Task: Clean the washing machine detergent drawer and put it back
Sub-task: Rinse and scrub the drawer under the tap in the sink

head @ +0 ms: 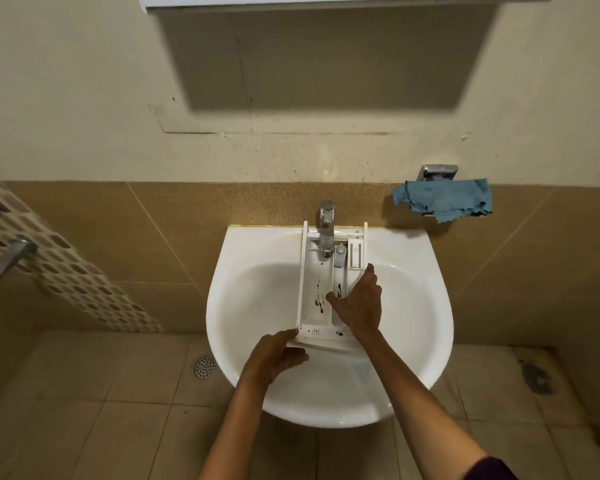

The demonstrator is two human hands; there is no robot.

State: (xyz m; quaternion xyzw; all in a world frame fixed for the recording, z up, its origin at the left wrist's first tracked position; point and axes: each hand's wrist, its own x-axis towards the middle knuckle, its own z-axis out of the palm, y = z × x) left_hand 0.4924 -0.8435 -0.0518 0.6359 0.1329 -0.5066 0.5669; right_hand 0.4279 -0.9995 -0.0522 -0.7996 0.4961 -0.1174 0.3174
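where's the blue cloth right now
In the head view, the blue cloth hangs from a chrome wall holder at the right, above the sink rim and right of the faucet and detergent drawer.

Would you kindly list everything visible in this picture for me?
detergent drawer: one, white with dark stains, over the sink under the faucet
sink: one, white, against the wall
faucet: one, chrome, at the sink's back
cloth: one, blue, draped on the holder
holder: one, chrome, right wall
floor drain: one, metal, left of the sink
lever handle: one, metal, far left
left hand: one, grips the drawer's front left corner
right hand: one, rests on the drawer's right side
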